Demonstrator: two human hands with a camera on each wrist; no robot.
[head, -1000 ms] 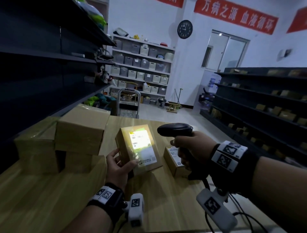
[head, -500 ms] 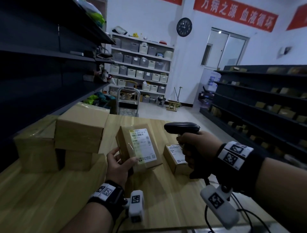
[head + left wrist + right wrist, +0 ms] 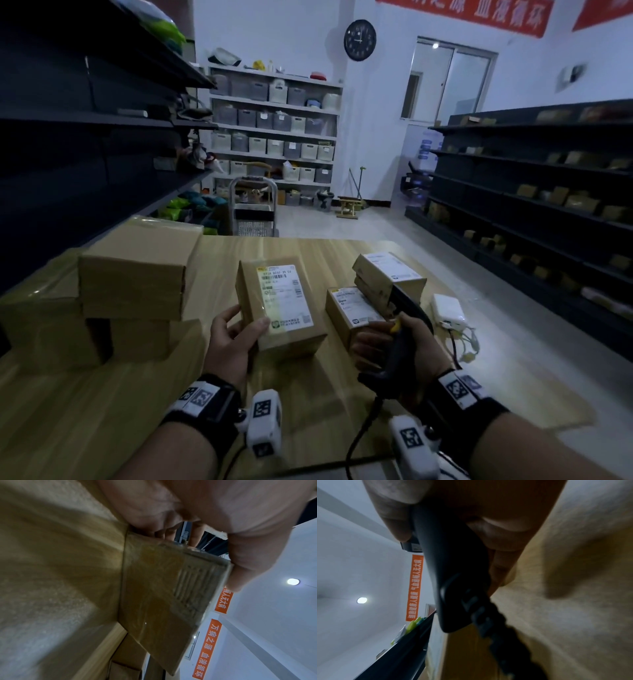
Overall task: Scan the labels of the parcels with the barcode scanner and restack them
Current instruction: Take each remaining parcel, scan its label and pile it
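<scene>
My left hand (image 3: 236, 334) grips a labelled cardboard parcel (image 3: 281, 305), tilted up with its near edge on the wooden table (image 3: 102, 411); the white label faces me. In the left wrist view the thumb and fingers (image 3: 243, 563) clamp the parcel's (image 3: 154, 601) edge. My right hand (image 3: 400, 346) holds the black barcode scanner (image 3: 404, 322) by its handle, head pointing away over the table; its handle (image 3: 453, 568) fills the right wrist view. Right of the held parcel lie a labelled parcel (image 3: 352, 311) and a stack of two (image 3: 387, 277). A pile of plain brown boxes (image 3: 137, 274) stands at left.
A white power bank (image 3: 448, 310) with cables lies near the table's right edge. Dark shelving (image 3: 548, 192) with small boxes lines the right aisle, more dark shelves (image 3: 85, 120) the left. A trolley (image 3: 253, 209) stands beyond the table's far end.
The scanner's light on the label has gone out. My right hand has lowered and swung the scanner away to the right, uncovering the stacked parcels. The held parcel stays in my left hand.
</scene>
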